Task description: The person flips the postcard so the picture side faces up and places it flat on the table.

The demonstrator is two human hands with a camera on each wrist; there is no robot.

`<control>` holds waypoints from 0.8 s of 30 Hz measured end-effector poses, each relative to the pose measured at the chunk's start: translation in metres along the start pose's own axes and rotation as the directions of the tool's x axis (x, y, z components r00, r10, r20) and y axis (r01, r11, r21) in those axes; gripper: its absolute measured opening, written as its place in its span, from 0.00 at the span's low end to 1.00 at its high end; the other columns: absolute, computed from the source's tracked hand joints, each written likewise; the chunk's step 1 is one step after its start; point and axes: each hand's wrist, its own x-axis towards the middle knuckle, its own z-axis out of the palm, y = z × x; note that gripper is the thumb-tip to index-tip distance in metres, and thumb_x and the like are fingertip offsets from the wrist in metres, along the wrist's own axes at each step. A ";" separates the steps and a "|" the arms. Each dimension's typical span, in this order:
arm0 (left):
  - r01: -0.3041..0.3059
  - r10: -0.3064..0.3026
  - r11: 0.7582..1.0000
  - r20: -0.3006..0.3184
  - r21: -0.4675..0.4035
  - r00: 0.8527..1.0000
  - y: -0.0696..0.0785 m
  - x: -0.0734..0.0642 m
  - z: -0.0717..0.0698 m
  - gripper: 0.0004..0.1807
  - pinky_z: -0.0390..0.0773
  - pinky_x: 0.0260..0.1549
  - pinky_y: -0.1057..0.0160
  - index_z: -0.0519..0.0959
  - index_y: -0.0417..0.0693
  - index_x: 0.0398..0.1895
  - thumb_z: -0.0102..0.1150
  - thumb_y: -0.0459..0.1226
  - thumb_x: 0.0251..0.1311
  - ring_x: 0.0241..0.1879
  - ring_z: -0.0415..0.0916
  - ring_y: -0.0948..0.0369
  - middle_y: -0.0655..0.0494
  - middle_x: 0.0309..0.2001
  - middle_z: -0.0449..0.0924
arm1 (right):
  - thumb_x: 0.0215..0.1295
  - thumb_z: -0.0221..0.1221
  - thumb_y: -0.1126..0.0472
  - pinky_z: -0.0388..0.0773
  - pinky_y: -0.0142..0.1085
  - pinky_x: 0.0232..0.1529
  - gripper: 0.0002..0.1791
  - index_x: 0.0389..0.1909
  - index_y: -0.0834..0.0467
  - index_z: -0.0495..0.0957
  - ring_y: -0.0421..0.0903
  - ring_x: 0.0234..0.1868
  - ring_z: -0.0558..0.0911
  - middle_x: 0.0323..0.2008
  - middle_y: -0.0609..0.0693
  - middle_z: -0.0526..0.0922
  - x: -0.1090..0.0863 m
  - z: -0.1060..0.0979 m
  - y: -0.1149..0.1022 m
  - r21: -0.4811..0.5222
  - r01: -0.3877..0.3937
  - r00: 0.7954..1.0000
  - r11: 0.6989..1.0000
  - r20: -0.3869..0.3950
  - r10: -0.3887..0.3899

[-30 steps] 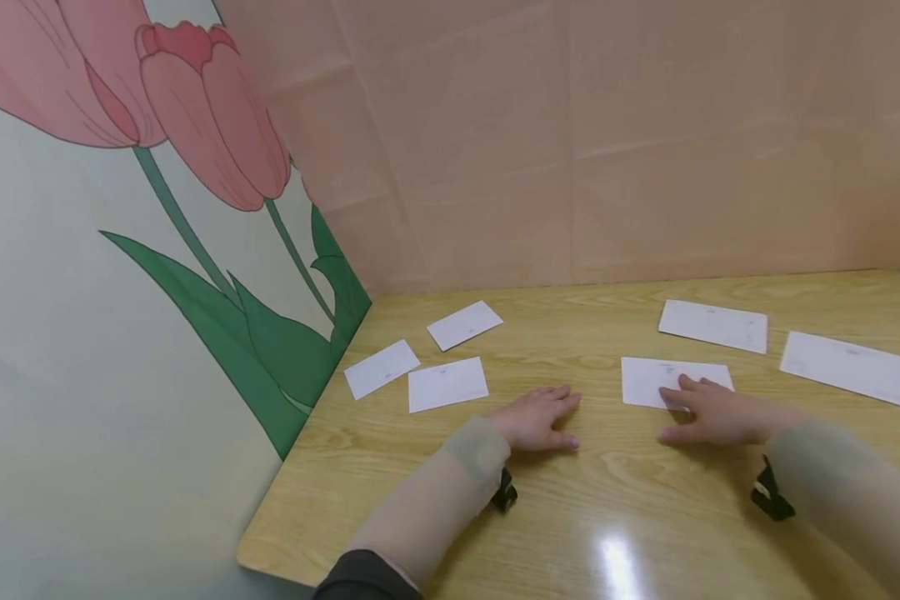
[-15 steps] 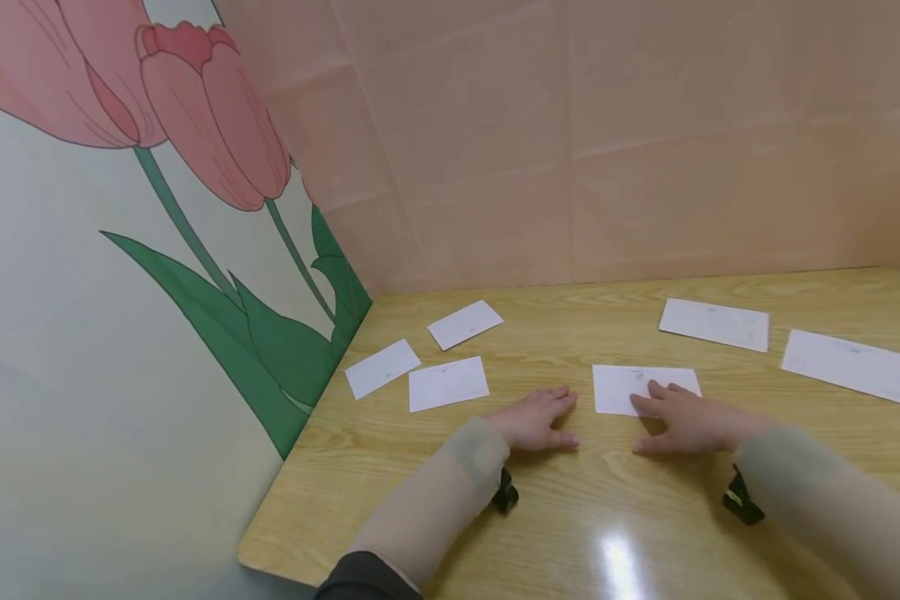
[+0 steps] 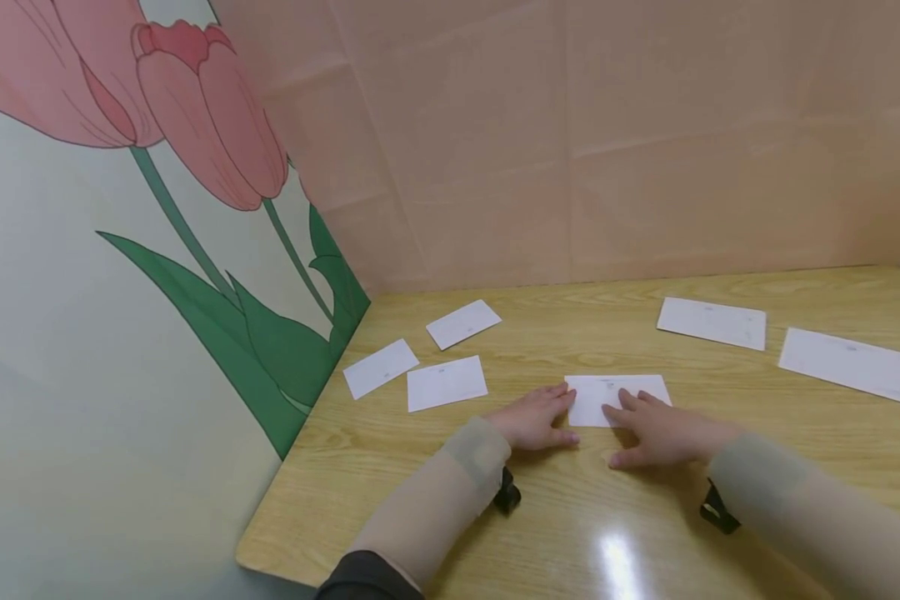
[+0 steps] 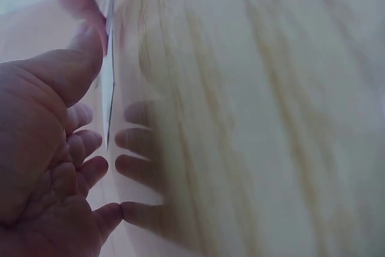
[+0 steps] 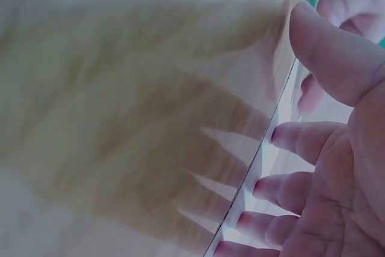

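Note:
A white rectangular paper (image 3: 587, 404) with small print lies flat on the table between both hands. My right hand (image 3: 660, 431) rests its spread, fairly straight fingers on the paper's right part, thumb on the wood in front of it. At the paper's left end, fingertips of my left hand (image 3: 532, 419) overlap the edge, the thumb extended below. In the left wrist view, the paper (image 4: 109, 88) shows as a thin sheet edge beside the left hand (image 4: 42, 142). From the right wrist, the fingertips of the right hand (image 5: 337, 191) lie along the sheet (image 5: 286, 103).
Similar papers lie at left: one at the back (image 3: 465, 324), one near the table's left edge (image 3: 380, 369) and one beside the left hand (image 3: 447, 383). At right are another paper (image 3: 711, 323) and a longer white strip (image 3: 855, 367). A pink cloth (image 3: 495, 167) hangs behind the wooden table (image 3: 390, 467).
My right hand has slid the paper leftward and slightly toward me, until its left end meets the left hand's fingertips. The left hand and the other papers have stayed put.

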 end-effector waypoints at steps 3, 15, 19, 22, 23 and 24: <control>0.008 -0.008 1.000 -0.001 -0.001 1.000 -0.001 0.001 0.001 0.43 0.43 0.68 0.67 0.47 0.55 0.77 0.46 0.60 0.65 0.74 0.40 0.63 0.59 0.76 0.41 | 0.56 0.59 0.33 0.55 0.70 0.57 0.49 0.68 0.65 0.64 0.79 0.65 0.53 0.67 0.76 0.53 0.000 0.001 -0.008 -0.006 0.025 1.000 1.000 0.007 -0.025; 0.082 -0.084 0.989 0.018 0.124 0.996 0.001 0.002 0.002 0.41 0.50 0.69 0.57 0.49 0.59 0.76 0.46 0.62 0.65 0.74 0.41 0.63 0.62 0.76 0.42 | 0.56 0.59 0.33 0.55 0.68 0.59 0.48 0.66 0.65 0.66 0.77 0.65 0.54 0.68 0.73 0.56 -0.001 0.004 -0.024 -0.005 0.097 0.995 0.995 0.019 -0.097; 0.076 -0.080 0.986 0.021 0.147 0.997 -0.001 0.001 0.003 0.41 0.51 0.69 0.57 0.50 0.59 0.76 0.47 0.62 0.64 0.74 0.42 0.63 0.63 0.76 0.42 | 0.57 0.59 0.34 0.56 0.66 0.61 0.46 0.65 0.65 0.68 0.74 0.66 0.57 0.68 0.69 0.60 -0.003 0.004 -0.019 -0.004 0.111 0.994 0.994 0.018 -0.111; 0.070 -0.075 0.988 0.029 0.137 0.997 -0.002 -0.001 0.002 0.41 0.51 0.69 0.59 0.50 0.60 0.76 0.48 0.61 0.64 0.74 0.42 0.63 0.64 0.76 0.43 | 0.58 0.59 0.35 0.56 0.64 0.62 0.44 0.65 0.64 0.68 0.70 0.67 0.59 0.69 0.64 0.62 -0.004 0.003 -0.014 0.020 0.096 0.995 0.995 0.033 -0.097; 0.069 -0.074 0.988 0.033 0.135 0.997 -0.003 -0.001 0.002 0.41 0.50 0.69 0.60 0.50 0.61 0.76 0.48 0.61 0.64 0.74 0.42 0.63 0.64 0.76 0.42 | 0.58 0.59 0.35 0.56 0.64 0.62 0.44 0.65 0.63 0.68 0.69 0.67 0.59 0.69 0.63 0.62 -0.004 0.002 -0.012 0.023 0.092 0.995 0.995 0.036 -0.093; 0.066 -0.071 0.989 0.037 0.134 0.997 -0.004 -0.002 0.001 0.40 0.49 0.69 0.60 0.50 0.61 0.76 0.48 0.61 0.64 0.74 0.42 0.63 0.65 0.76 0.42 | 0.59 0.59 0.35 0.56 0.63 0.62 0.43 0.65 0.63 0.69 0.68 0.68 0.60 0.69 0.63 0.63 -0.004 0.002 -0.010 0.022 0.086 0.995 0.996 0.039 -0.087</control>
